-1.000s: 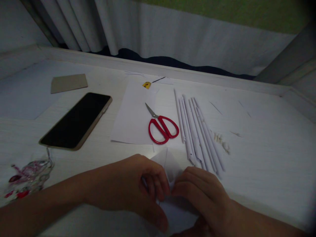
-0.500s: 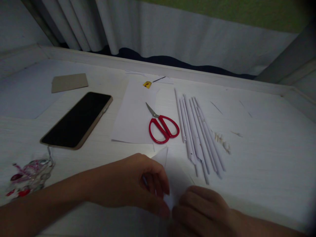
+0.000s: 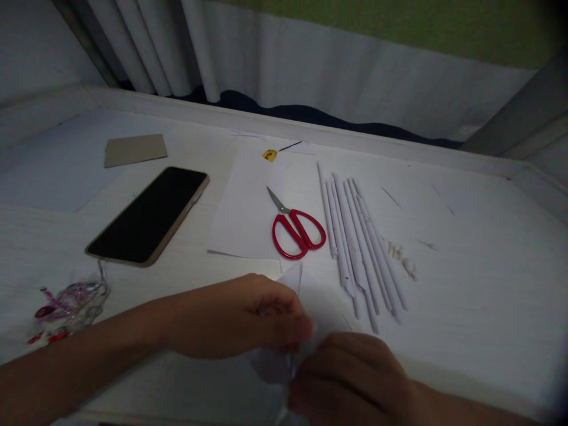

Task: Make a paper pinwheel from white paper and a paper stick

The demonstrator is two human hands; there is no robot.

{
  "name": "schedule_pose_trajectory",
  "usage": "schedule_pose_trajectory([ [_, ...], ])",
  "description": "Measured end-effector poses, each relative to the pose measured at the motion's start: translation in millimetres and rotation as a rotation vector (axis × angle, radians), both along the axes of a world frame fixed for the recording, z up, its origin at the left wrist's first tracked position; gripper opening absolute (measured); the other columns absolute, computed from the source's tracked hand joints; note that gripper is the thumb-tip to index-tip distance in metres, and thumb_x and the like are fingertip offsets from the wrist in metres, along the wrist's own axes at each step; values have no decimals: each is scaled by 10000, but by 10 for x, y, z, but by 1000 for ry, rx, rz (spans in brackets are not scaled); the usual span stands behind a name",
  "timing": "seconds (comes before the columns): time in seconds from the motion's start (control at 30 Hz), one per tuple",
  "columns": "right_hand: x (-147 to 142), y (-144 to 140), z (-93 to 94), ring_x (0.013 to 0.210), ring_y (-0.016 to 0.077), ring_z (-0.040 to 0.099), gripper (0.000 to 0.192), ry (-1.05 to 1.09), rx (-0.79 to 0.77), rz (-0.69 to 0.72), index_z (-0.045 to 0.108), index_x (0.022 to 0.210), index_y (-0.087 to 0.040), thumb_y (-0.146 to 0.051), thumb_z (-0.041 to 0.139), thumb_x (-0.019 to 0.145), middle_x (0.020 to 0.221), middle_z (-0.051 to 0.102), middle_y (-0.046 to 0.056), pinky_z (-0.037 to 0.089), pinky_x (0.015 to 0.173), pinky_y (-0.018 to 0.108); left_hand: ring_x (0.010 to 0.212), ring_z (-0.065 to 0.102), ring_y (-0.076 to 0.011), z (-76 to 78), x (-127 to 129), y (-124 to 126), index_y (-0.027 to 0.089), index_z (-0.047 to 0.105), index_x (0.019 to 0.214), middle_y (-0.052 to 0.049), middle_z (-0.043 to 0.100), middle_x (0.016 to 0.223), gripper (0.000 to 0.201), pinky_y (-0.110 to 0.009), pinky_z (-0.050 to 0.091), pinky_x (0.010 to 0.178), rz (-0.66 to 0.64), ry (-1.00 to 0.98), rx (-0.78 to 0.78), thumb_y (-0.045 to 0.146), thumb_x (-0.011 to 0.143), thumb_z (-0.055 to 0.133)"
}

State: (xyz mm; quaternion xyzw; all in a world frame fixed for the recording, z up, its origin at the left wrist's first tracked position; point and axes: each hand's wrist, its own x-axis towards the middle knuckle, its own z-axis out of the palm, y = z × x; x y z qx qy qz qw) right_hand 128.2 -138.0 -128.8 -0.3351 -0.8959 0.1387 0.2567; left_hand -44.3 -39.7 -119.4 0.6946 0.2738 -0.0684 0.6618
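At the near edge of the table, a sheet of white paper is between my two hands, its corner pointing away from me. My left hand pinches the paper with thumb and forefinger together. Lower and to the right, my right hand is closed on the same paper, its fingers curled and partly hidden. Part of the sheet curls below the left hand. Just beyond the hands lie red-handled scissors, resting partly on another white sheet. Several rolled paper sticks lie side by side to their right.
A phone with a beaded charm lies on the left. Behind it are a grey-brown card and a large pale sheet. A yellow scrap lies near the back ledge. Small whitish bits sit right of the sticks.
My left thumb and forefinger have closed together on the paper, where they were apart before. My right hand has shifted slightly left. The whole view has drifted a little.
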Motion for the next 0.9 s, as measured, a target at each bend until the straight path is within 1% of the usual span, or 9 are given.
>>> schedule_pose_trajectory([
  [0.07, -10, 10, -67, 600, 124, 609, 164, 168, -32, -86, 629, 782, -127, -130, 481, 853, 683, 678, 37, 513, 541, 225, 717, 543, -123, 33, -30, 23, 175, 590, 826, 3, 606, 782, 287, -200, 418, 653, 32, -43, 7, 390, 859, 404],
  [0.17, -3, 37, -128, 615, 122, 604, 87, 282, -118, -131, 610, 848, -111, -105, 529, 818, 695, 673, 52, 513, 545, 211, 719, 542, -123, 102, -83, 32, 196, 575, 814, 23, 601, 776, 248, -201, 416, 641, 69, -27, 79, 397, 842, 434],
  [0.23, 18, 54, -139, 627, 118, 608, 102, 342, -165, -176, 611, 860, -113, -80, 538, 797, 693, 666, 51, 509, 560, 197, 736, 546, -124, 135, -113, 15, 222, 573, 822, 46, 604, 793, 201, -196, 410, 637, 74, 0, 173, 413, 762, 558],
  [0.3, 43, 67, -142, 618, 108, 615, 104, 387, -212, -254, 621, 835, -136, -79, 567, 767, 691, 664, 31, 502, 562, 180, 774, 550, -125, 140, -127, -13, 253, 571, 843, 70, 610, 830, 281, -187, 404, 656, 67, -7, 280, 395, 633, 694],
  [0.37, 60, 73, -145, 583, 101, 616, 102, 409, -257, -342, 629, 810, -158, -89, 592, 745, 680, 664, 9, 495, 542, 170, 780, 550, -119, 123, -122, -38, 279, 566, 868, 87, 609, 844, 369, -177, 397, 660, 54, -49, 366, 378, 563, 748],
  [0.43, 67, 75, -152, 540, 100, 606, 88, 412, -289, -393, 634, 791, -160, -98, 604, 736, 645, 656, 2, 487, 507, 171, 751, 548, -108, 102, -102, -52, 287, 561, 881, 91, 605, 828, 359, -168, 389, 641, 34, -77, 430, 375, 582, 740],
  [0.57, 60, 75, -161, 524, 104, 602, 82, 432, -303, -417, 638, 788, -154, -102, 611, 731, 632, 656, 6, 485, 489, 172, 704, 542, -93, 77, -62, -62, 266, 555, 845, 91, 590, 777, 283, -156, 368, 610, 16, -96, 527, 375, 634, 710],
  [0.7, 46, 76, -156, 522, 116, 611, 77, 465, -339, -454, 636, 767, -151, -94, 600, 729, 614, 659, 11, 488, 470, 176, 688, 544, -96, 63, -46, -70, 247, 551, 838, 81, 588, 764, 286, -164, 364, 608, 24, -103, 588, 405, 646, 693],
  [0.9, 53, 55, -177, 545, 129, 620, 57, 445, -408, -471, 631, 772, -163, -129, 595, 744, 628, 668, 22, 482, 468, 188, 666, 539, -90, 51, -21, -74, 222, 551, 816, 77, 582, 742, 268, -163, 361, 592, 26, -116, 621, 381, 654, 694],
])
